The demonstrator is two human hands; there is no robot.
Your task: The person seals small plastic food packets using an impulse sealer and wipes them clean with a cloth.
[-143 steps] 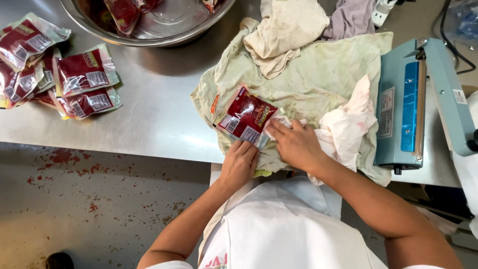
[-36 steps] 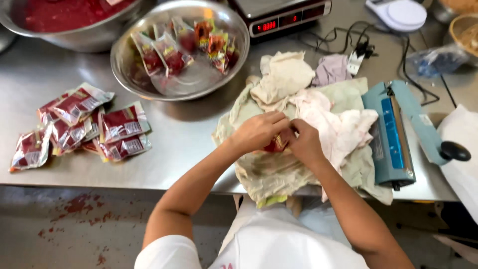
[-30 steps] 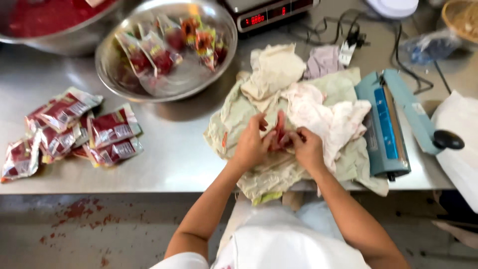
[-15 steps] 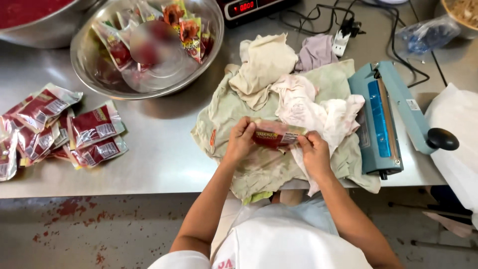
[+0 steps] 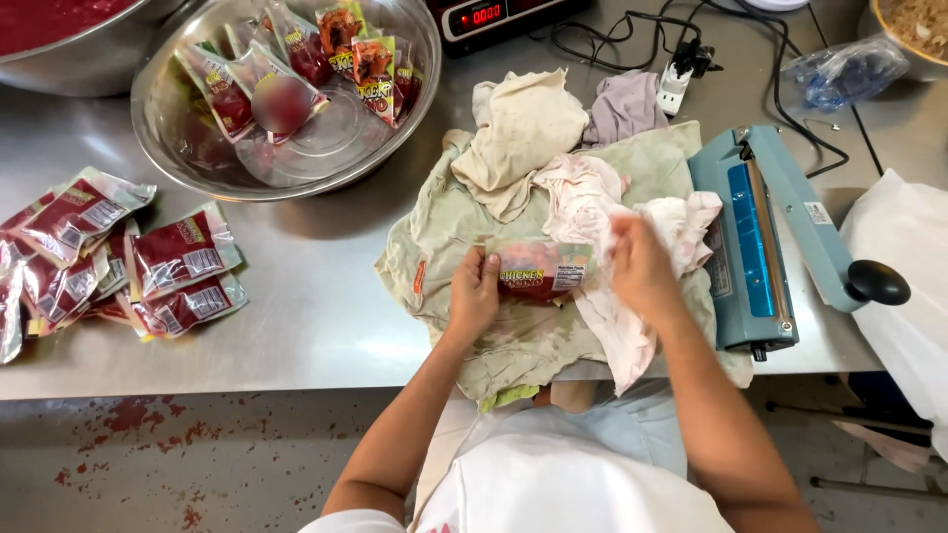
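My left hand [image 5: 474,291] grips the left end of a small red sauce pouch [image 5: 538,269] lying flat on a stained green cloth [image 5: 444,227] at the front of the steel table [image 5: 326,316]. My right hand [image 5: 640,268] sits just right of the pouch, its fingers resting on a pale pink rag [image 5: 602,207] that drapes over the cloth and hangs past the table edge. Whether the right fingers pinch the rag or the pouch's right edge is unclear.
A blue heat sealer [image 5: 765,237] stands to the right. A steel bowl [image 5: 286,94] holds several filled pouches at the back left; more pouches [image 5: 118,262] lie piled at the left. A digital scale [image 5: 494,15], cables and a white bag [image 5: 904,286] surround the work spot.
Both hands were bunched together over the pouch inside the rags a second ago. Now the pouch lies flat and uncovered, and my right hand has drawn away to the right onto the pink rag.
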